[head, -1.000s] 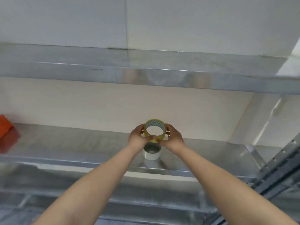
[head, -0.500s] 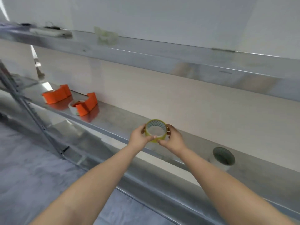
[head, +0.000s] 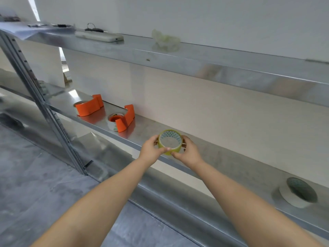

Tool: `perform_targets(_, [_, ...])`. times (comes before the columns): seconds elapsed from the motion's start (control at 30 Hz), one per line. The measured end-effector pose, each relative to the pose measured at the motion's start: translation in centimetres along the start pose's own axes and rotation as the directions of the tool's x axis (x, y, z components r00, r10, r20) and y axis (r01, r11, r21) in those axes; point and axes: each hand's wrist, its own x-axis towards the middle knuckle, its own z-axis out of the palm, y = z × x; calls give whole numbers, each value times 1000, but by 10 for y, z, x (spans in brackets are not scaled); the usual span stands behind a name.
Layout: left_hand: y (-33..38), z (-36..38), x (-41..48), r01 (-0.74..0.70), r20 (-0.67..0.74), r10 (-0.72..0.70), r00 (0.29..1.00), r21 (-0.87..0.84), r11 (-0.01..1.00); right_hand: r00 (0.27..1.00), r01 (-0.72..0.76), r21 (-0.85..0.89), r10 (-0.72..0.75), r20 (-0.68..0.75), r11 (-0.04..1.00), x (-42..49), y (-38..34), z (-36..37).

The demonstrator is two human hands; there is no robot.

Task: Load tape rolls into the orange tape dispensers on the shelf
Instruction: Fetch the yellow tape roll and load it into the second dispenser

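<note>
My fingers are curled round a yellow tape roll, pinching it from both sides. My left hand holds the left side and my right hand holds the right side. My two thumbs press on the rim nearest to me, with their tips almost touching. The roll is up in the air, with its hole facing me, just above the front edge of the shiny metal shelf. To the left of my fingers and a bit farther back, an orange tape dispenser sits on the same shelf with a white roll in it. Past that one, even more to the left, sits a second orange dispenser. I cannot tell well what is in it. Far off to the right of my fingers, another white tape roll lies flat on the shelf. High above my fingers is an upper shelf with a crumpled bit of clear plastic and a flat white thing on it.
</note>
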Motion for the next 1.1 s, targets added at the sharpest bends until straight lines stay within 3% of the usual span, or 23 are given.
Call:
perform_targets(0.6, [-49, -71, 26, 2, -4, -2, 1000, -16, 1000, 1000, 14, -11, -14, -8, 1000, 27, -26, 88])
perform_targets(0.77, [-67, -88, 43, -45, 137, 27, 990, 130, 991, 1000, 15, -35, -15, -5, 999, 45, -25, 110])
perform_targets(0.97, [-77, -92, 75, -57, 120, 36, 992, 185, 981, 998, -43, -54, 41, -45, 998, 68, -17, 130])
perform_targets(1.1, [-77, -97, 100, -117, 221, 64, 973, 236, 965, 991, -122, -19, 121, -60, 992, 81, -16, 137])
